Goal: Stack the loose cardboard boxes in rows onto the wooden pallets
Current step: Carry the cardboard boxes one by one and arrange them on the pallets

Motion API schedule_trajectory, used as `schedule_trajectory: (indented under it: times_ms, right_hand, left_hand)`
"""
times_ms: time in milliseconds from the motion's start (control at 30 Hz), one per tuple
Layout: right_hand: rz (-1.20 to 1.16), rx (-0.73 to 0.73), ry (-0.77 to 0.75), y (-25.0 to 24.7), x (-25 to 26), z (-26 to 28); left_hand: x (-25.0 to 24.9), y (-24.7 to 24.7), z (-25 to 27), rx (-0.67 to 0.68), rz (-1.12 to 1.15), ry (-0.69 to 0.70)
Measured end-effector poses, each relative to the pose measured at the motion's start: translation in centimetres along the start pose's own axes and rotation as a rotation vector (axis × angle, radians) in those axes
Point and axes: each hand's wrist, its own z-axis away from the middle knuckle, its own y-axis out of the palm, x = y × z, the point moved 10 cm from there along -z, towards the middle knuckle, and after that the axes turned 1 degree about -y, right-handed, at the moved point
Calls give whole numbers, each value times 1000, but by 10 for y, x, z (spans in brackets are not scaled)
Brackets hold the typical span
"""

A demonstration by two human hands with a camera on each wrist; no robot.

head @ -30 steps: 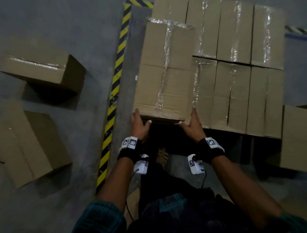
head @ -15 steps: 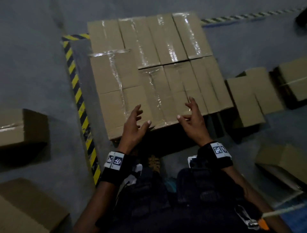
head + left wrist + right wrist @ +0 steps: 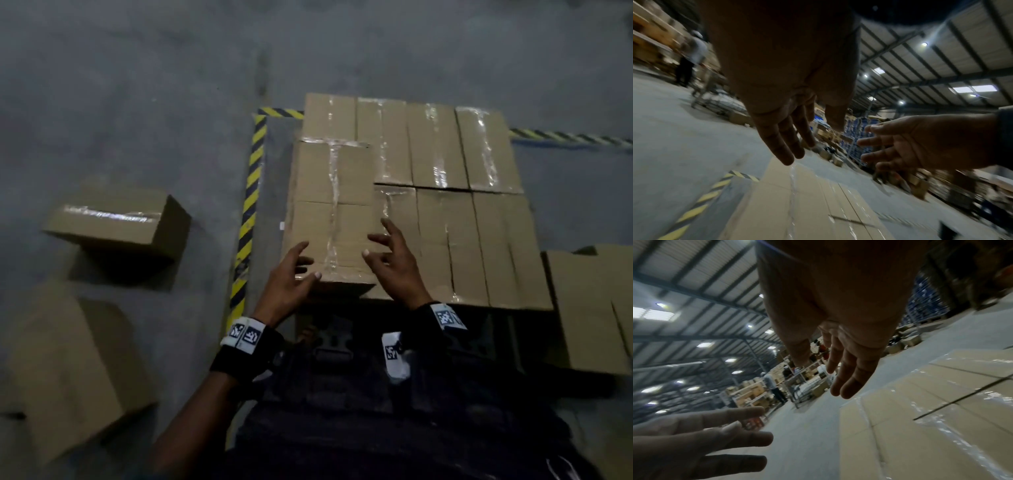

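A brown taped cardboard box [image 3: 329, 212] lies on top of the near left corner of a layer of boxes [image 3: 455, 219] set in two rows; the pallet under them is hidden. My left hand [image 3: 291, 270] hovers over the top box's near edge, fingers spread and holding nothing. My right hand [image 3: 390, 253] hangs above its near right corner, fingers apart, also empty. The left wrist view shows my left hand [image 3: 789, 129] and my right hand [image 3: 900, 146] spread above the box top [image 3: 797, 203]. The right wrist view shows my right hand [image 3: 844, 369] in the air over the taped boxes [image 3: 931, 418].
Two loose boxes [image 3: 120, 219] [image 3: 68, 370] lie on the grey floor to the left. Another loose box [image 3: 589, 308] stands at the right of the stack. Yellow-black floor tape [image 3: 250, 205] runs along the stack's left side. A person [image 3: 774, 389] stands by distant shelving.
Both hands have let go of the top box's near edge and lifted off it with fingers spread. The box stays on the stack. The head view has swung about.
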Motion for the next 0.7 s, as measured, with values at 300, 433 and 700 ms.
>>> schedule_trajectory:
  times_ms: [300,433,700]
  right_hand:
    - [-12,281,-179,149,73,-40]
    - [41,413,-230,228,109,-55]
    - [141,581,-241,424,174,-109]
  left_hand:
    - [41,-155,51,-424,120,-15]
    - [90,-228,67,-579,211,-70]
    - [195,-386,66,-685,251,-199]
